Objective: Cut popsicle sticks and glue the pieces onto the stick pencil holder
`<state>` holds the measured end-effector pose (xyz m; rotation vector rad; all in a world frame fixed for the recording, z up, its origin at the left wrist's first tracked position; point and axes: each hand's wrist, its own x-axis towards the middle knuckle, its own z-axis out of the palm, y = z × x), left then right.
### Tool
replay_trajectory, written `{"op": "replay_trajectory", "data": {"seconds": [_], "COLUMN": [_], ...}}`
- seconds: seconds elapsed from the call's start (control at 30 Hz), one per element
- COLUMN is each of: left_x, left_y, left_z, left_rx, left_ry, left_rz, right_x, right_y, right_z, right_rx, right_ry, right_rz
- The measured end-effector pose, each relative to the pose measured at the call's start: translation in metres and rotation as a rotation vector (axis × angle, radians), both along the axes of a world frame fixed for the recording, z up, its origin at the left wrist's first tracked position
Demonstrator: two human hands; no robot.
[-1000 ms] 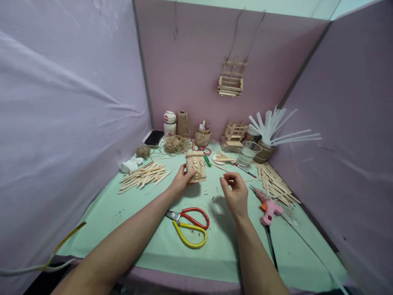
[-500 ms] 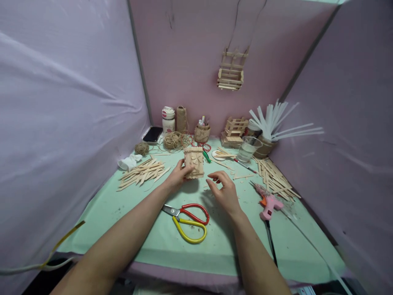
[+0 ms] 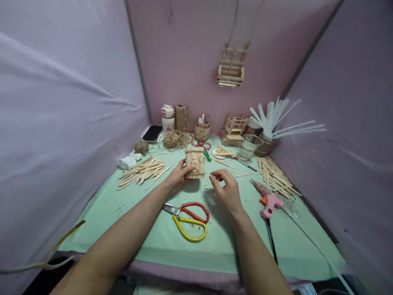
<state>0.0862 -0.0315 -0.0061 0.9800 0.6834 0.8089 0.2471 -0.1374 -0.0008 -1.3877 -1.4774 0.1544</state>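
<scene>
A small decorated wooden holder (image 3: 196, 161), edged with twine or scalloped trim, is held upright above the table by my left hand (image 3: 179, 175), whose fingers grip its left side and lower front. Just right of it, apart from the holder, is my right hand (image 3: 225, 186); its fingers are curved with a gap between thumb and fingertips, and nothing shows in them. Scissors (image 3: 188, 219) with one red and one yellow handle lie below both hands, blades pointing left.
Wooden sticks (image 3: 144, 171) lie at left, more sticks (image 3: 274, 176) at right. A pink glue gun (image 3: 268, 203) with its cord lies right of my right hand. Behind are twine (image 3: 175, 140), a clear cup (image 3: 248, 147), a pen pot (image 3: 202, 132) and a phone (image 3: 152, 133).
My right hand has shifted slightly right, away from the holder. The holder has turned a little in my left hand.
</scene>
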Motion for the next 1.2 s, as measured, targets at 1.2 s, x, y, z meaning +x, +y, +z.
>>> {"op": "replay_trajectory", "data": {"seconds": [1.2], "left_x": [-0.03], "left_y": [0.02], "left_z": [0.027], "left_rx": [0.857], "left_ry": [0.638], "left_rz": [0.442], "right_x": [0.078], "right_y": [-0.071], "right_z": [0.021], "right_rx": [-0.106], "right_ry": [-0.018], "right_rz": [-0.521]}}
